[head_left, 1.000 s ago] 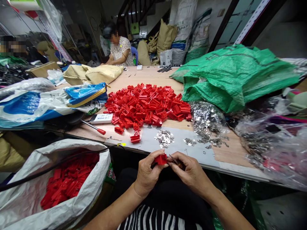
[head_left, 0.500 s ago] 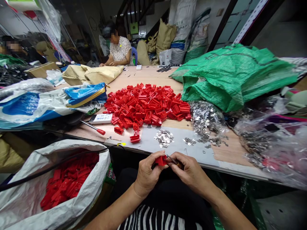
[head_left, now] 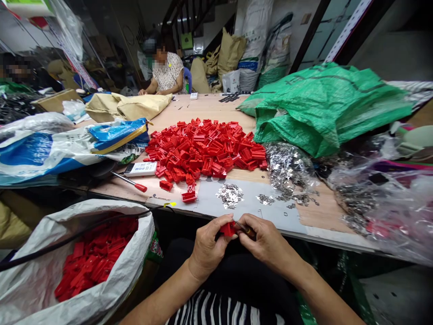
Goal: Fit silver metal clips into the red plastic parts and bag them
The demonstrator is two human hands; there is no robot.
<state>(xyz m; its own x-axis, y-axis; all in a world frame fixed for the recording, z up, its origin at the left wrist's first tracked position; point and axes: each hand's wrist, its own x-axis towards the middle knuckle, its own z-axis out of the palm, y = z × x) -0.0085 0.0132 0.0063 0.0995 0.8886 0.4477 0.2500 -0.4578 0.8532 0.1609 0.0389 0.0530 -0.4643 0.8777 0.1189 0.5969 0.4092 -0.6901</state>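
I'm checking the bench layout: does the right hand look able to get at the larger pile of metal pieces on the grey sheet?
Probably yes: nothing visible stands between the right hand and the pile of metal pieces just beyond, though the tool that hand holds may hinder picking one up.

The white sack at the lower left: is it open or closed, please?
Open. The white sack has its mouth spread wide, and red plastic pieces show inside. How deep they go, I cannot tell.

At frame centre, your heap of parts (head_left: 206, 149) lies on the table (head_left: 209, 108) behind the pile of metal pieces (head_left: 230, 195), with a sack (head_left: 137, 253) lower left and a bag (head_left: 324, 108) upper right.
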